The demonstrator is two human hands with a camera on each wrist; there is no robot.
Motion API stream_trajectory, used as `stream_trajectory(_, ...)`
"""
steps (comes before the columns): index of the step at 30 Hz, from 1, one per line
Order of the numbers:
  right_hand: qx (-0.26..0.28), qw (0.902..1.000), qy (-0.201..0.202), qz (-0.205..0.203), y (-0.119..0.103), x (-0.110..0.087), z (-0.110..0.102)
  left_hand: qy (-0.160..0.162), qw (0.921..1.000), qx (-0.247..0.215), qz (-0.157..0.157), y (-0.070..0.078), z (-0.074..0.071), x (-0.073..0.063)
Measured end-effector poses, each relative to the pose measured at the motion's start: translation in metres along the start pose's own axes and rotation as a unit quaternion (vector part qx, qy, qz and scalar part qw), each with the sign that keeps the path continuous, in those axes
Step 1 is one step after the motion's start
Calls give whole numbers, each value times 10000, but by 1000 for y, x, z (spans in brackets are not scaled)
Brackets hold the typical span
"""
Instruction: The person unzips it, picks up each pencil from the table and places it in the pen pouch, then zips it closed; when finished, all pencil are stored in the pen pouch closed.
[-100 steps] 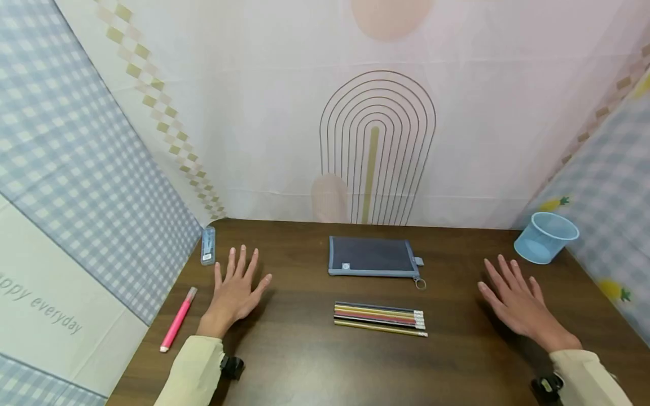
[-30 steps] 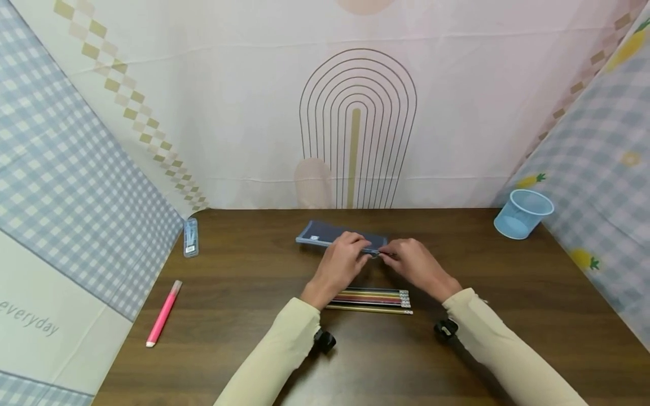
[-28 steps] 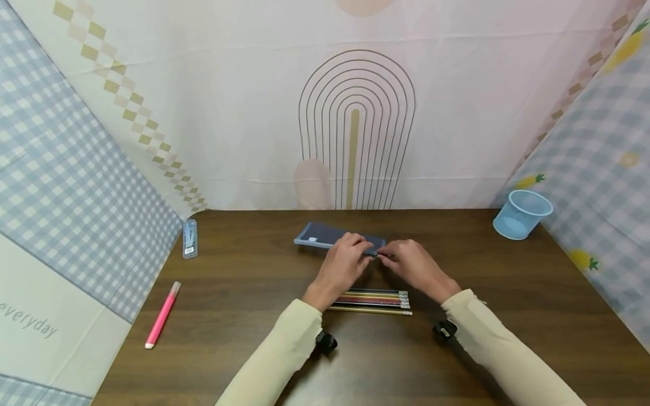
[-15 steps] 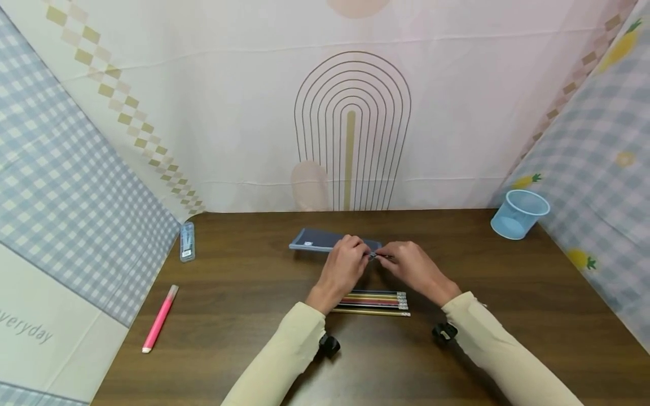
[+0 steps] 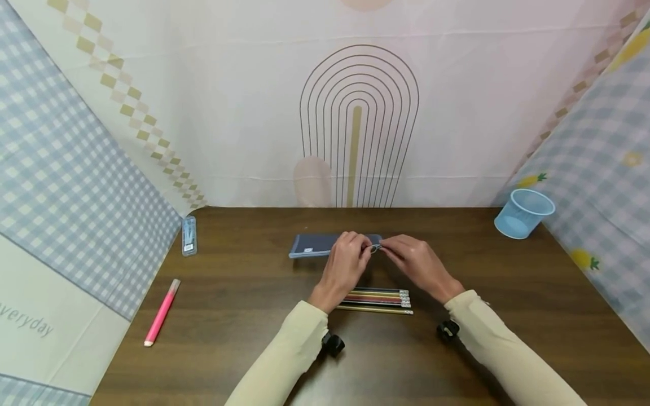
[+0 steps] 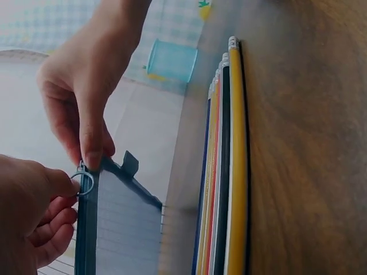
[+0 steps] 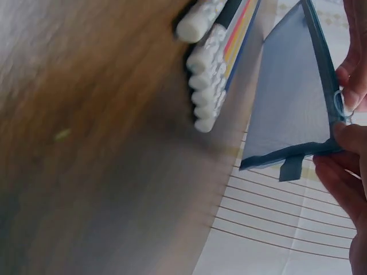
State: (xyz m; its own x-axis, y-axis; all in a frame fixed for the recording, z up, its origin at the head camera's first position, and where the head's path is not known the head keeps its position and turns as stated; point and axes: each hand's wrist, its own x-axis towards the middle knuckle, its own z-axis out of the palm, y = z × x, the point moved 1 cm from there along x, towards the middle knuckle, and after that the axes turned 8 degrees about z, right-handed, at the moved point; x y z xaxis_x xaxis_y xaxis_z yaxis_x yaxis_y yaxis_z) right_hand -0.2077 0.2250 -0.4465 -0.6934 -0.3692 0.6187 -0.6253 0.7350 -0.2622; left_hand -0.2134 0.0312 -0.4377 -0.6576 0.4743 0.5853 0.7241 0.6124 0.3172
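A dark blue mesh zipper pouch (image 5: 317, 246) with light blue edging is held up close over the brown table. My left hand (image 5: 345, 262) pinches the ring (image 6: 92, 184) of its zipper pull between thumb and forefinger. At the pouch's right end, the right hand (image 5: 418, 265) grips the corner by the zipper's end, thumb against fingers. A small fabric tab (image 7: 291, 169) sticks out from that end. The zipper runs along the near edge, partly hidden by the left hand. Several pencils (image 5: 381, 299) with white eraser ends lie side by side just in front, partly behind the left wrist.
A pink marker (image 5: 162, 313) lies at the left, with a small blue clear case (image 5: 189, 235) behind it. A light blue cup (image 5: 523, 214) stands at the back right. A printed cloth (image 5: 244, 124) hangs behind the table (image 5: 244, 293), checked cloth at both sides.
Both hands, flat and apart at first, have come to the pouch and taken hold of its right end, raising it. Over the last half second the pouch has turned slightly in them.
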Motion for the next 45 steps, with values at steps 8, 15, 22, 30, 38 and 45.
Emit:
stream_trajectory(8, -160, 9995, -45, 255, 12, -7, -7, 113, 9995, 282, -108, -13, -2, -6)
stream_trajectory(15, -217, 9989, -109, 400, 28, -12, -13, 440, 9979, 88, -477, -42, -15, -18)
stream_trajectory(22, -297, 9964, -172, 769, 44, -21, -23, 705, 9951, 227, -654, -77, -32, -31)
stream_trajectory(30, -177, 9968, -280, 732, 45, -26, -22, 403, 9929, 188, -1102, -96, -51, -40)
stream_trajectory(38, -237, 9963, -245, 789, 39, -24, -20, -488, 9817, 27, -1840, -93, -54, -42)
stream_trajectory(45, -256, 9957, -175, 876, 34, -23, -16, -644, 9929, -141, -991, -84, -50, -34)
